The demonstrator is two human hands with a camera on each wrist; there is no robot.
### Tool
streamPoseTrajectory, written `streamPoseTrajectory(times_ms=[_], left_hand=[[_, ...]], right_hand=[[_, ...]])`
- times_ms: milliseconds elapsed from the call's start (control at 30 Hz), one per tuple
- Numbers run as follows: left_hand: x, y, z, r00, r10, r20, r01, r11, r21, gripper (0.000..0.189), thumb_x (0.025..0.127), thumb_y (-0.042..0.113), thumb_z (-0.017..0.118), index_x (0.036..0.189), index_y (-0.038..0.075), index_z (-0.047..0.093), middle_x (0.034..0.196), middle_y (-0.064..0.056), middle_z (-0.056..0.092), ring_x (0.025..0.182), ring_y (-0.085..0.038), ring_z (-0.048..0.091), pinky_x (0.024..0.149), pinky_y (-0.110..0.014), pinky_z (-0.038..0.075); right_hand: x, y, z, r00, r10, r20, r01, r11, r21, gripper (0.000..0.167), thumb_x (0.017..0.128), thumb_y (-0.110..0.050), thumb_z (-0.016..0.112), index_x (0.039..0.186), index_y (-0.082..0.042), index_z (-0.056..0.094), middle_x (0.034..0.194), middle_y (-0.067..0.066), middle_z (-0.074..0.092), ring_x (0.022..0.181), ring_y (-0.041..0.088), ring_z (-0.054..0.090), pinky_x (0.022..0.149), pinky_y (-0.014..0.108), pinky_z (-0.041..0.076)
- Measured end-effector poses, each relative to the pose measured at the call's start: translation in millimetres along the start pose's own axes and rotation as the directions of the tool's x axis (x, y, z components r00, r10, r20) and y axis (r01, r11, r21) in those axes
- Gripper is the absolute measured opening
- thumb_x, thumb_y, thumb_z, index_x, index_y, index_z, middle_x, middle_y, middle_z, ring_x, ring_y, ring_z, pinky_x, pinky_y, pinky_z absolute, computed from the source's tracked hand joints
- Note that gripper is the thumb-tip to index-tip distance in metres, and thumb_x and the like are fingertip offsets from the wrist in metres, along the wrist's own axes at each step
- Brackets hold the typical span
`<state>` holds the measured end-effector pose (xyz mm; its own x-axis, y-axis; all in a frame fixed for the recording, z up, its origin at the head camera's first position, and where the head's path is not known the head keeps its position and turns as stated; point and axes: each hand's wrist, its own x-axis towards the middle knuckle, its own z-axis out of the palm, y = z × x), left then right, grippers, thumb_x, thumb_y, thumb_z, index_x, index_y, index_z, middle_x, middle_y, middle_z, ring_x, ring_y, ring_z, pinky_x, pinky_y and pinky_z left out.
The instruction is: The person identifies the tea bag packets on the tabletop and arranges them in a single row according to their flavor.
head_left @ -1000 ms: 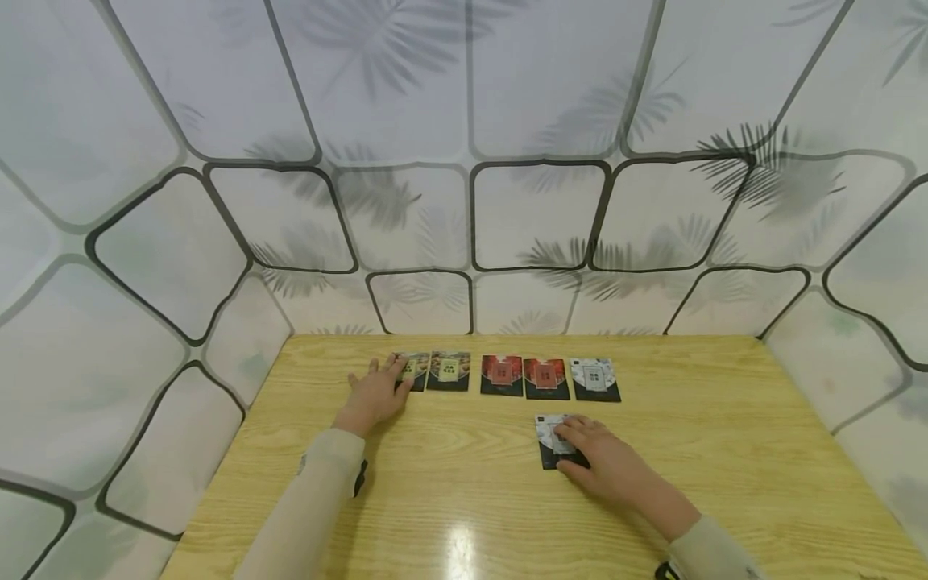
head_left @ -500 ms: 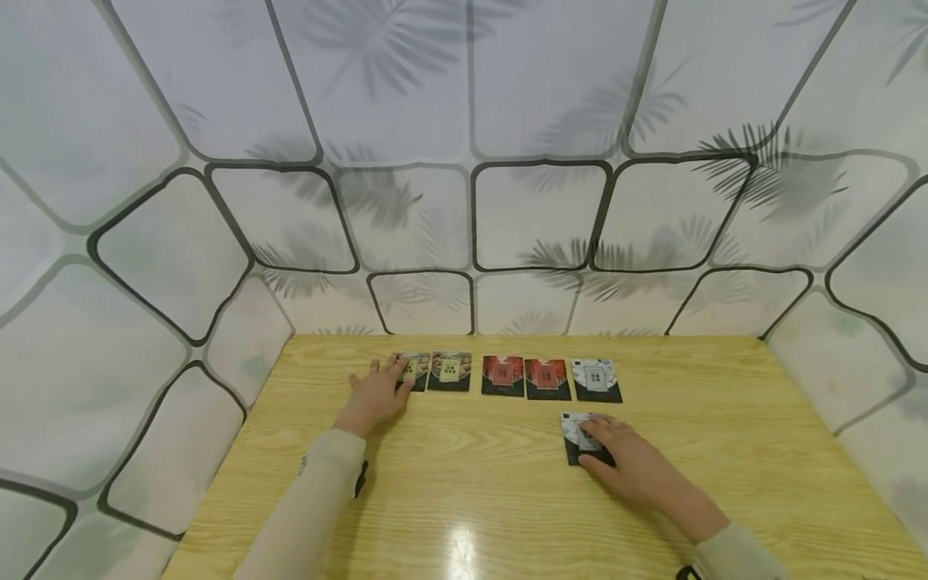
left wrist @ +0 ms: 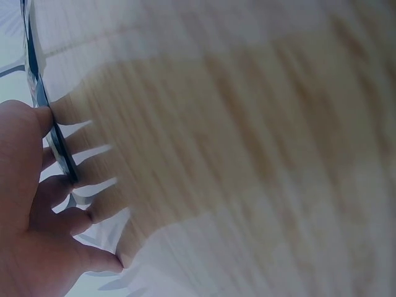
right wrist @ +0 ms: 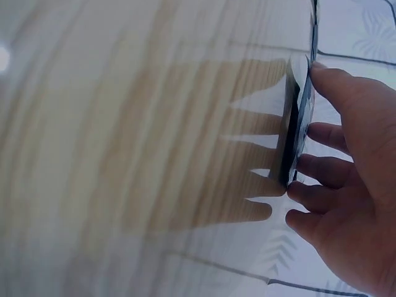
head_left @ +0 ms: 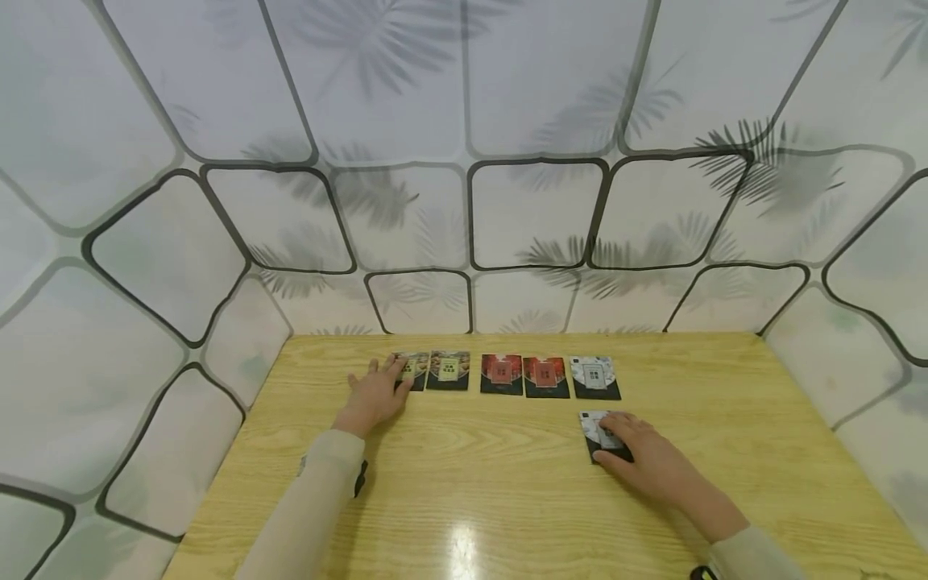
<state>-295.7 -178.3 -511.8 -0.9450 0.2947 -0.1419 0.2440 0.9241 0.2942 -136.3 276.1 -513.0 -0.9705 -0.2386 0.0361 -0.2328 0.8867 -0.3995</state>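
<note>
My right hand (head_left: 648, 459) rests on a white-and-black flat printed packet (head_left: 590, 435), which lies on the table in front of the row. In the right wrist view, the fingertips and thumb of this hand touch the packet (right wrist: 303, 117) from above. At the row's left end, my left hand (head_left: 373, 399) touches a yellow-and-black packet (head_left: 416, 372) and partly covers it. The left wrist view has that packet (left wrist: 60, 148) nearly edge-on under the fingers. A matching yellow packet (head_left: 448, 370) lies beside it.
Two red-and-black packets (head_left: 502, 374) and another white-and-black packet (head_left: 595, 377) continue the row rightward. All lie flat on a glossy wood-grain table (head_left: 449, 475). Patterned fabric-like walls (head_left: 536, 217) stand behind it and at both sides.
My right hand has slid the white-and-black packet to the right along the table, below the row's right end. The left hand and the row of packets have kept their places.
</note>
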Motion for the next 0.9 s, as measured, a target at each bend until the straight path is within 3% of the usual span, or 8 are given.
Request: streamPoseTrajectory(times_ms=[267, 900], left_hand=[[2.4, -0.9, 1.5, 1.0, 0.002, -0.003, -0.002, 1.0, 0.008, 0.063, 0.113, 0.044, 0.042, 0.167, 0.014, 0.032, 0.172, -0.019, 0.027, 0.158, -0.054, 0.02, 0.113, -0.09, 0.013], [1.4, -0.2, 1.5, 1.0, -0.009, 0.0, 0.009, 1.0, 0.008, 0.062, 0.114, 0.044, 0.042, 0.168, 0.015, 0.031, 0.173, -0.018, 0.028, 0.158, -0.054, 0.021, 0.113, -0.089, 0.013]], right_hand=[[-4.9, 11.1, -7.0, 0.999, 0.049, 0.006, -0.049, 0.999, 0.001, 0.058, 0.099, -0.044, 0.072, 0.141, -0.006, 0.062, 0.148, 0.027, 0.058, 0.137, 0.054, 0.053, 0.107, 0.069, 0.047], [-11.8, 42.5, -23.6, 0.999, 0.041, -0.033, -0.042, 0.999, -0.021, 0.054, 0.096, -0.034, 0.078, 0.135, 0.001, 0.062, 0.137, 0.033, 0.061, 0.125, 0.056, 0.06, 0.099, 0.069, 0.051]])
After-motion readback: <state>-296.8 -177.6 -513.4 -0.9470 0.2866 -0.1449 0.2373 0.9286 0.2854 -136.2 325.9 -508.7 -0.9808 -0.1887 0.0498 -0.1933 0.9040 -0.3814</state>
